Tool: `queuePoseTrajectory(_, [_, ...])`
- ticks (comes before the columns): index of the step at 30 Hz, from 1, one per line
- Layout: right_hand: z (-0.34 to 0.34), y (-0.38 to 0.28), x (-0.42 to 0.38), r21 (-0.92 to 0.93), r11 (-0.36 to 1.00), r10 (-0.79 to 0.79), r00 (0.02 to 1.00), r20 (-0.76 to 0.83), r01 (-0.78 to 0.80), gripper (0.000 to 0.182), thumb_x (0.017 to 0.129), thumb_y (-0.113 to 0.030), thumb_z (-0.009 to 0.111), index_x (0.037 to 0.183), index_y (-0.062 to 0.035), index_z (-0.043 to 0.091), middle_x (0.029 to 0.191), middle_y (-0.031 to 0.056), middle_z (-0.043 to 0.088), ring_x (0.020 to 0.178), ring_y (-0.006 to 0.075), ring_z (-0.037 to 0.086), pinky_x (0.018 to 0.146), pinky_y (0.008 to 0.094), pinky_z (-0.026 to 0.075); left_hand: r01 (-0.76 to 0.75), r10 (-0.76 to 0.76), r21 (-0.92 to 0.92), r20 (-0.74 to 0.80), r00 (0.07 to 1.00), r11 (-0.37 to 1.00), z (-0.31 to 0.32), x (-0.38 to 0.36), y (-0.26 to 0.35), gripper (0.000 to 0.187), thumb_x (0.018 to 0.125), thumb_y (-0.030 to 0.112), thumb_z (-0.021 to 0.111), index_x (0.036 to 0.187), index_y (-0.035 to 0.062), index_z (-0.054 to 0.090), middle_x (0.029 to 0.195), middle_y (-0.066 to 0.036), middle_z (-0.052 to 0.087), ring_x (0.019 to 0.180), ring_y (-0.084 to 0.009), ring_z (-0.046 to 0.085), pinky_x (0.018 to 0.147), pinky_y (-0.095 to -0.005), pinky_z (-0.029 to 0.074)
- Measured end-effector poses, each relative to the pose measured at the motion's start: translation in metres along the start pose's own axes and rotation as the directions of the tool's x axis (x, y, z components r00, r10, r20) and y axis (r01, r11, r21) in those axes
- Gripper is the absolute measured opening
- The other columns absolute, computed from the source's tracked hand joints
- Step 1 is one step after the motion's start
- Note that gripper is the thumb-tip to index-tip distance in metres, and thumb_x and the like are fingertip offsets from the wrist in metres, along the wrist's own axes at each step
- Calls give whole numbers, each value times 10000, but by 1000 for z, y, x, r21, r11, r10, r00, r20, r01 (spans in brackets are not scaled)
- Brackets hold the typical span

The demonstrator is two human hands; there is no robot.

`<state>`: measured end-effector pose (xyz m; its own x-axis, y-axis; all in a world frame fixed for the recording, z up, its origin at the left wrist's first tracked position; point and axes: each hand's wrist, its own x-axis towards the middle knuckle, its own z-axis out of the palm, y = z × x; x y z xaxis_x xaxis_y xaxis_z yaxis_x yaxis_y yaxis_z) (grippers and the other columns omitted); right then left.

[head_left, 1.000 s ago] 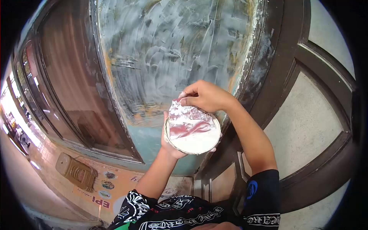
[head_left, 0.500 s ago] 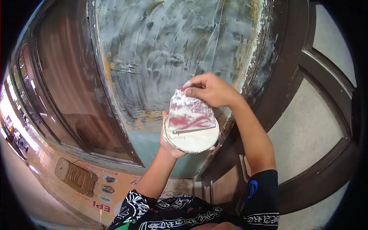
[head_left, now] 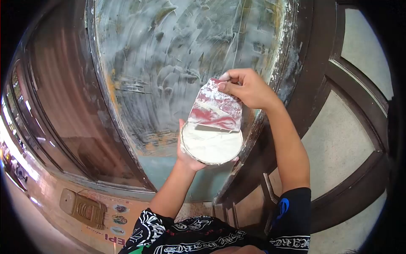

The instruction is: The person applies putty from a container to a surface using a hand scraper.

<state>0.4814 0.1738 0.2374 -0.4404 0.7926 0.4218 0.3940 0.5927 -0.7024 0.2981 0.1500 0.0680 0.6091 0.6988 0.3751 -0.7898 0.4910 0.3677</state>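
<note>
My left hand (head_left: 191,161) is wrapped round the underside of a round container (head_left: 211,146) filled with smooth white paste. Between the thumb and fingers of my right hand (head_left: 245,87) is the narrow top of a red spreader (head_left: 216,106), smeared with white. The spreader's wide lower edge hangs over the far side of the paste; whether it touches the paste is hard to tell. Behind both stands a grey-green panel (head_left: 169,55) covered in whitish swirling streaks, with orange-brown patches along its edges.
A dark wooden frame with glass (head_left: 63,97) is on the left. Dark wooden framing with pale panels (head_left: 338,139) stands on the right. At the lower left, a brown plastic stool (head_left: 83,207) rests by a printed sheet (head_left: 120,226) on the floor.
My right hand has moved up and slightly right with the spreader, which is now tilted and covers less of the paste. The container remains in my left hand. The view has shifted slightly.
</note>
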Motion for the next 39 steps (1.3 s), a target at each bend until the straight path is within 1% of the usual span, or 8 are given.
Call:
queuePoseTrajectory(13, [-174, -81, 71, -801, 585, -410, 898, -160, 125, 201, 954, -194, 702, 984, 5, 697, 824, -11, 664, 772, 75, 595, 709, 265, 489, 84, -61, -114, 194, 979, 990, -5, 36, -2, 1018, 871, 869, 303, 1529, 99, 403, 1571, -214, 388, 1400, -513, 391, 1074, -783, 294])
queuePoseTrajectory(14, [-176, -92, 75, -715, 698, -278, 910, -308, -29, 162, 921, -142, 720, 1032, -32, 760, 905, 139, 768, 759, 235, 699, 711, 373, 533, 97, -50, -265, 181, 982, 959, -11, 39, -5, 1025, 859, 839, 419, 1572, 110, 318, 1626, -266, 232, 1433, -596, 242, 1011, -879, 194])
queuePoseTrajectory(17, [-179, -111, 85, -818, 566, -388, 845, -369, -97, 180, 895, -117, 731, 1024, 8, 735, 876, 179, 749, 783, 240, 703, 715, 370, 530, 78, -25, -331, 162, 987, 940, -18, 46, -13, 1013, 862, 837, 414, 1566, 111, 337, 1624, -250, 255, 1429, -590, 261, 1005, -884, 193])
queuePoseTrajectory(21, [-197, -110, 112, -944, 329, -595, 779, -198, 11, 172, 883, -95, 720, 1019, 11, 727, 880, 195, 737, 801, 246, 710, 723, 386, 530, 38, 24, -274, 220, 975, 961, -21, 53, -19, 1020, 890, 861, 266, 1523, 75, 414, 1552, -213, 420, 1396, -480, 422, 1129, -678, 330])
queuePoseTrajectory(27, [-212, -131, 112, -918, 394, -670, 671, -317, -41, 140, 889, -76, 709, 983, 27, 721, 844, 186, 740, 738, 240, 697, 693, 386, 541, -50, 52, -56, 23, 998, 997, -24, 53, -17, 1012, 893, 858, 272, 1526, 81, 411, 1553, -214, 418, 1399, -479, 417, 1126, -681, 333])
queuePoseTrajectory(29, [-209, -131, 107, -750, 655, -395, 888, -234, 94, 137, 893, -82, 712, 972, 29, 722, 830, 180, 738, 717, 220, 680, 678, 378, 535, -82, 80, -32, -57, 995, 996, -25, 53, -15, 1013, 895, 857, 265, 1526, 79, 411, 1557, -212, 414, 1396, -480, 420, 1123, -682, 336])
queuePoseTrajectory(36, [-233, -101, 141, -959, 266, -772, 617, -153, 96, 157, 875, -117, 706, 966, 9, 729, 801, 209, 713, 719, 228, 690, 652, 389, 516, -100, 99, -20, -42, 994, 995, -29, 44, -13, 977, 925, 829, 229, 1520, 79, 420, 1540, -207, 438, 1387, -465, 439, 1120, -665, 353])
queuePoseTrajectory(39, [-212, -145, 109, -862, 485, -539, 725, -428, -149, 139, 871, -100, 694, 932, 18, 736, 754, 182, 715, 680, 215, 693, 632, 375, 524, -109, 107, -16, -91, 990, 994, -28, 40, -11, 977, 924, 830, 230, 1518, 78, 423, 1543, -205, 435, 1387, -462, 440, 1116, -669, 354])
